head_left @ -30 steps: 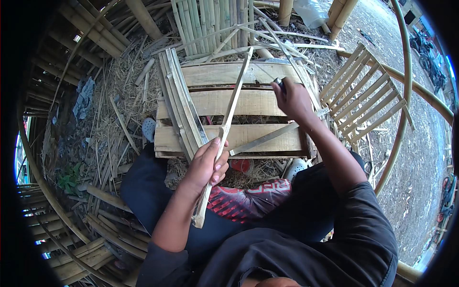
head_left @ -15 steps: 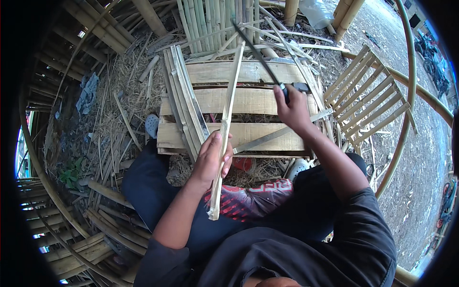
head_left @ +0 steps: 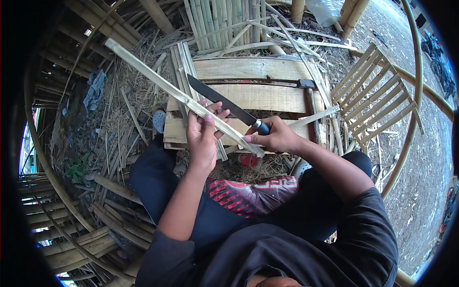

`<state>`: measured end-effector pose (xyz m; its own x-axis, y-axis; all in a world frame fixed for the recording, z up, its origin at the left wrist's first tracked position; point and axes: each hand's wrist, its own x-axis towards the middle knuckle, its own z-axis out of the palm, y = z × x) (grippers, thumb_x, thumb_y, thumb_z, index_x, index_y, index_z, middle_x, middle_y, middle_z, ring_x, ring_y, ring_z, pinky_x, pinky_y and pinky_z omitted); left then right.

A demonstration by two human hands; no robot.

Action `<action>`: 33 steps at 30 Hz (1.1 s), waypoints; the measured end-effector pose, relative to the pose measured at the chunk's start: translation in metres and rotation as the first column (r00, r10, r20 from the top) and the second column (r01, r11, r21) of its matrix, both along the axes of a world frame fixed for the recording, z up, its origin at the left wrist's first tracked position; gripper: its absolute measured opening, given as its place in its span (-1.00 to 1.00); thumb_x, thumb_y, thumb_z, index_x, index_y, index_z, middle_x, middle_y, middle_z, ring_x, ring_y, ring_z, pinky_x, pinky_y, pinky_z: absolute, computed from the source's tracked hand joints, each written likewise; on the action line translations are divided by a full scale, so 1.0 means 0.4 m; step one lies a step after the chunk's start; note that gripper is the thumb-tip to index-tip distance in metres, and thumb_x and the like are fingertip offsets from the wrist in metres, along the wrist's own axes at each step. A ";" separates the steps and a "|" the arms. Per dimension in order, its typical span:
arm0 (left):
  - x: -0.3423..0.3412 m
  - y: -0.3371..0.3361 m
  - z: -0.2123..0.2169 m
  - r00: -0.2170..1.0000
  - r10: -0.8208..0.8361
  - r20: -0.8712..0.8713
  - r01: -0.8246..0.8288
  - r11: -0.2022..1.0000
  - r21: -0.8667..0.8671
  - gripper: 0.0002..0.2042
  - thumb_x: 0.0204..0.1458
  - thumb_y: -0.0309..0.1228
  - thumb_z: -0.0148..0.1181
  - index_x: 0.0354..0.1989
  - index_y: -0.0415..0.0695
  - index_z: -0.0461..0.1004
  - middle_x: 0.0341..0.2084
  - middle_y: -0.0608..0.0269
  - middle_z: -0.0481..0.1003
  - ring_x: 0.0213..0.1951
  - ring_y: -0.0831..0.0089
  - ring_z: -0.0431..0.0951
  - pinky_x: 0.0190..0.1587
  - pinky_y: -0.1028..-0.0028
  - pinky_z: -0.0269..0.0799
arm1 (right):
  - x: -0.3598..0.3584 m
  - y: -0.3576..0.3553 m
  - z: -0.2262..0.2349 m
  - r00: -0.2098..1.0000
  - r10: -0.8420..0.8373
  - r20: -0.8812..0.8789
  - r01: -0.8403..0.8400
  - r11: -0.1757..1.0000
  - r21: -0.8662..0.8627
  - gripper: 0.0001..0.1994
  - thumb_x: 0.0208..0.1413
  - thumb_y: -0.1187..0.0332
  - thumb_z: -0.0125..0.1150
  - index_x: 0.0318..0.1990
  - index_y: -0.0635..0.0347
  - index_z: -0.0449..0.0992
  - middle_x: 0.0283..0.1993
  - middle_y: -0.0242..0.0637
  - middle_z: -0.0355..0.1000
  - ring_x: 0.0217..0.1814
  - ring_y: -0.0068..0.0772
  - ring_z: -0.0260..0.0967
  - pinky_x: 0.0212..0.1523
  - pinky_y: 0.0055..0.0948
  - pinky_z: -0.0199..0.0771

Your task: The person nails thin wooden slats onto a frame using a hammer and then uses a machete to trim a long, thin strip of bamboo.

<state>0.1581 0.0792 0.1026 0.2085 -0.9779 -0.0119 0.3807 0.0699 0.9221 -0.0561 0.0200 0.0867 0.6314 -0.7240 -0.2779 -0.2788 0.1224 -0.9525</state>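
A long split bamboo strip (head_left: 148, 72) slants over the low slatted wooden bench, its far end up at the left and its near end toward the right. My left hand (head_left: 202, 136) grips it near the middle, thumb on top and fingertips partly spread beyond. In my right hand (head_left: 278, 136) is a large dark-bladed knife (head_left: 221, 101), its handle wrapped by the fingers and its blade pointing up-left, just beyond the strip. The right thumb reaches to the strip's near end, apparently touching it.
More bamboo strips (head_left: 185, 53) lie on the left of the bench (head_left: 258, 94). A hammer (head_left: 306, 83) rests at its right. Beyond stand a slatted bamboo panel (head_left: 224, 24) and, right, a bamboo rack (head_left: 375, 93). A red container (head_left: 248, 160) sits below the near edge.
The strip has swung from nearly upright to a slant, far end leftward. My right hand has come down and in, bringing the knife from above the bench to beside my left hand.
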 end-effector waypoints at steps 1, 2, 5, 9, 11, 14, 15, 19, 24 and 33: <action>0.001 -0.001 0.000 1.000 -0.002 -0.014 0.002 1.000 -0.023 -0.60 0.42 -0.29 -0.04 0.36 -0.08 0.14 0.24 0.06 0.35 0.20 0.23 0.48 0.22 0.12 0.56 | -0.003 -0.002 0.002 1.000 0.001 0.006 -0.001 1.000 0.002 -0.55 0.11 -0.03 0.50 -0.20 0.26 0.70 -0.60 -0.50 0.33 -0.54 -0.64 0.26 -0.52 -0.47 0.24; 0.002 -0.001 0.002 1.000 0.004 -0.021 -0.005 1.000 -0.028 -0.60 0.41 -0.33 -0.01 0.35 -0.10 0.13 0.24 0.03 0.36 0.22 0.17 0.48 0.21 0.12 0.58 | -0.011 -0.009 0.013 0.999 0.033 -0.001 -0.032 0.995 0.093 -0.58 0.11 0.01 0.50 -0.20 0.25 0.69 -0.61 -0.51 0.33 -0.56 -0.64 0.26 -0.55 -0.48 0.21; 0.014 0.004 0.005 0.999 -0.003 0.038 0.005 0.999 -0.042 -0.61 0.40 -0.33 0.02 0.32 -0.15 0.19 0.21 0.05 0.39 0.24 0.17 0.47 0.20 0.16 0.59 | -0.027 -0.025 0.009 0.995 0.101 -0.016 -0.099 0.991 0.092 -0.64 0.12 0.08 0.51 -0.20 0.23 0.69 -0.61 -0.54 0.33 -0.61 -0.66 0.24 -0.60 -0.54 0.14; 0.053 -0.013 0.016 0.988 0.065 0.141 -0.054 0.995 -0.085 -0.68 0.36 -0.34 0.12 0.18 -0.25 0.38 0.06 0.01 0.53 0.09 0.24 0.62 -0.02 0.34 0.70 | -0.052 -0.071 -0.019 0.999 0.034 -0.017 -0.036 0.992 -0.119 -0.73 0.17 0.18 0.45 -0.23 0.25 0.69 -0.48 -0.42 0.53 -0.46 -0.58 0.39 -0.39 -0.42 0.38; 0.114 -0.011 0.050 0.883 -0.132 0.450 0.047 0.980 0.195 -0.74 0.29 -0.29 0.25 -0.07 -0.26 0.57 -0.17 0.10 0.63 -0.14 0.32 0.72 -0.27 0.45 0.70 | -0.078 -0.107 -0.002 0.994 -0.023 -0.104 -0.002 0.970 -0.241 -0.73 0.17 0.19 0.46 -0.23 0.25 0.70 -0.46 -0.37 0.56 -0.41 -0.56 0.44 -0.32 -0.38 0.44; 0.175 0.023 0.089 0.648 -0.220 0.729 0.178 0.975 0.136 -0.76 0.22 -0.28 0.33 -0.24 -0.26 0.62 -0.42 0.14 0.64 -0.52 0.47 0.66 -0.52 0.46 0.54 | -0.112 -0.140 0.049 0.964 -0.130 -0.230 0.029 0.917 -0.397 -0.72 0.17 0.18 0.47 -0.30 0.26 0.65 -0.56 -0.46 0.45 -0.51 -0.66 0.30 -0.47 -0.46 0.31; 0.196 0.035 0.100 0.477 -0.156 0.865 0.317 0.948 -0.004 -0.76 0.22 -0.29 0.33 -0.25 -0.26 0.63 -0.46 0.11 0.63 -0.61 0.51 0.61 -0.55 0.45 0.50 | -0.120 -0.143 0.074 0.938 -0.177 -0.299 0.044 0.914 -0.403 -0.70 0.17 0.16 0.47 -0.32 0.26 0.64 -0.59 -0.45 0.42 -0.53 -0.64 0.28 -0.48 -0.43 0.29; 0.159 0.006 0.188 -0.080 0.528 0.846 0.296 0.823 -0.485 -0.67 0.03 -0.27 0.45 -0.06 -0.11 0.64 -0.14 0.20 0.64 -0.03 0.23 0.64 0.08 0.18 0.50 | -0.178 -0.190 0.039 0.874 -0.278 -0.399 -0.035 0.782 -0.622 -0.66 0.14 0.12 0.43 -0.34 0.27 0.63 -0.56 -0.12 0.50 -0.51 -0.19 0.48 -0.35 -0.15 0.42; 0.172 -0.006 0.158 -0.422 0.359 0.832 0.113 0.932 -0.345 -0.63 0.03 -0.30 0.39 0.06 0.06 0.63 -0.06 0.30 0.62 0.15 0.20 0.51 0.34 0.03 0.29 | -0.198 -0.208 0.044 0.886 -0.227 -0.404 -0.057 0.811 -0.583 -0.72 0.14 0.15 0.43 -0.20 0.19 0.68 -0.56 -0.13 0.49 -0.53 -0.16 0.45 -0.36 -0.17 0.41; 0.184 0.043 0.159 0.017 -0.215 0.976 0.009 0.977 0.215 -0.57 0.08 -0.38 0.36 0.17 -0.09 0.56 -0.11 -0.08 0.63 -0.04 -0.03 0.63 0.06 0.24 0.51 | -0.207 -0.213 0.042 0.881 -0.369 -0.297 0.107 0.766 -0.634 -0.63 0.23 0.08 0.37 -0.05 0.21 0.61 -0.52 -0.31 0.46 -0.48 -0.39 0.37 -0.36 -0.27 0.39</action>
